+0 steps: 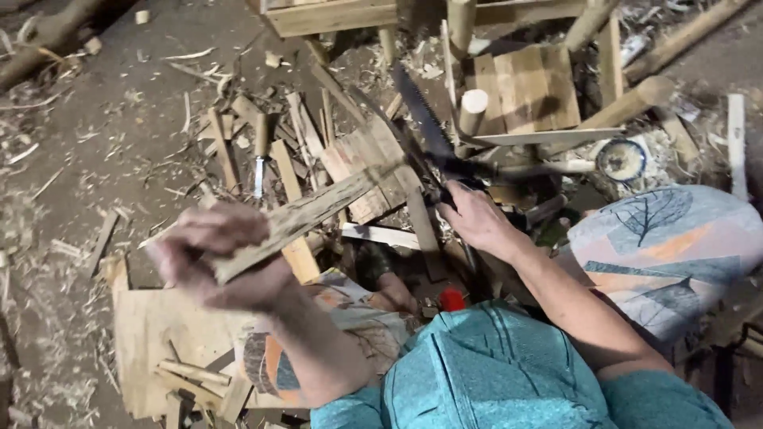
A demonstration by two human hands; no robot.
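Upper garment: a teal top [493, 373] of ribbed or faintly striped fabric, with short sleeves that end above the elbow. Both forearms are bare, with no watch, band or glove visible on the left hand [218, 258] or the right hand [477, 218]. Lower garment [664, 254]: a light grey fabric printed with large dark leaf outlines and orange and blue patches, covering both knees. The left hand is motion-blurred, so any rings on its fingers cannot be confirmed.
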